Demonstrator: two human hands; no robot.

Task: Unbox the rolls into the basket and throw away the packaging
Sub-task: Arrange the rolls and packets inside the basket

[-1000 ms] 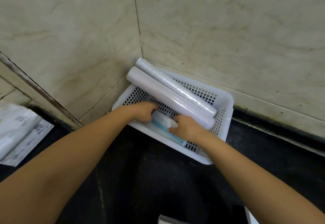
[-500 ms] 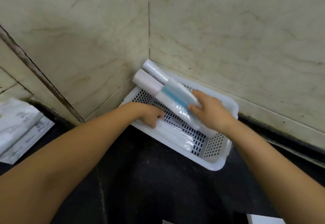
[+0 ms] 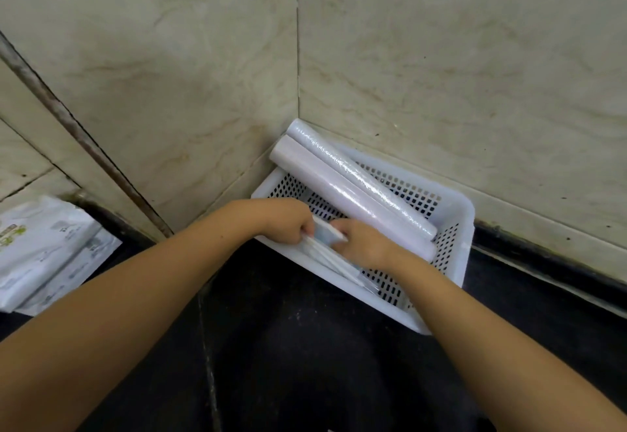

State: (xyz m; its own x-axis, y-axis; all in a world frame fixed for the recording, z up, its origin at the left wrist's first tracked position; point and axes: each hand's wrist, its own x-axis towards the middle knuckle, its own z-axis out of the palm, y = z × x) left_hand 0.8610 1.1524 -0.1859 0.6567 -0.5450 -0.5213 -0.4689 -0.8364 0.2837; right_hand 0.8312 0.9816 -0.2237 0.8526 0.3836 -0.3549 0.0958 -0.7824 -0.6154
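Note:
A white perforated basket (image 3: 454, 228) sits in the wall corner on a black counter. Two long white rolls (image 3: 346, 190) lie side by side in it, their far ends sticking out over the rim. Along the basket's near wall lie flat clear packs (image 3: 334, 260) with a blue stripe. My left hand (image 3: 288, 221) and my right hand (image 3: 359, 245) are both inside the basket at its near edge, fingers closed on the upper end of these packs. The hands nearly touch each other.
White printed plastic packaging (image 3: 44, 255) lies on the counter at the far left. Marble walls (image 3: 441, 58) close in the corner behind the basket. The black counter (image 3: 305, 363) stretches toward me.
My right hand has come down from the top of the long rolls to the near side of the basket, bringing the blue-striped pack with it. My left hand stayed at the near edge.

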